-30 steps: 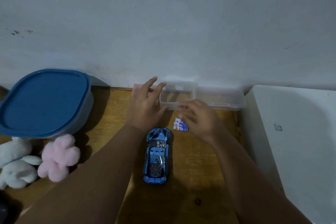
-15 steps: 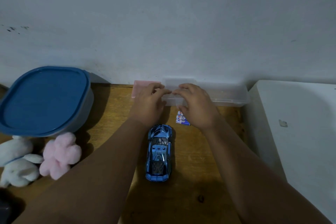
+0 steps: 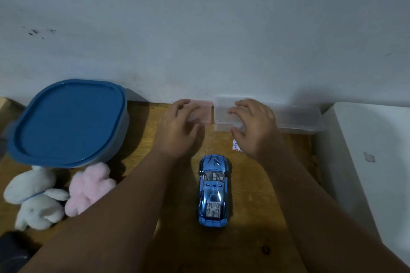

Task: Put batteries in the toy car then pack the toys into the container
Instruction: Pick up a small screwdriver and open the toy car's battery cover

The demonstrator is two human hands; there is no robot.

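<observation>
A shiny blue toy car [image 3: 213, 190] stands on the wooden table [image 3: 255, 239], nose toward the wall. Just beyond it lie small batteries [image 3: 235, 145], mostly hidden under my right hand [image 3: 253, 126]. That hand grips the left end of a clear plastic box [image 3: 297, 117] against the wall, fingers on top and thumb at the front. My left hand [image 3: 177, 131] hovers with fingers spread over a pink box [image 3: 205, 112] beside it. The big container with a blue lid [image 3: 66, 122] sits shut at the left. A white plush [image 3: 33, 197] and a pink plush [image 3: 88, 186] lie in front of it.
A white flat-topped object [image 3: 366, 162] bounds the table on the right. The grey wall [image 3: 199, 40] stands right behind the boxes. A dark object [image 3: 11, 255] shows at the bottom left corner.
My hands came together on the clear box, whose open half now lies closed. The left hand has since drawn back to the left over the pink box. The car and plush toys have not moved.
</observation>
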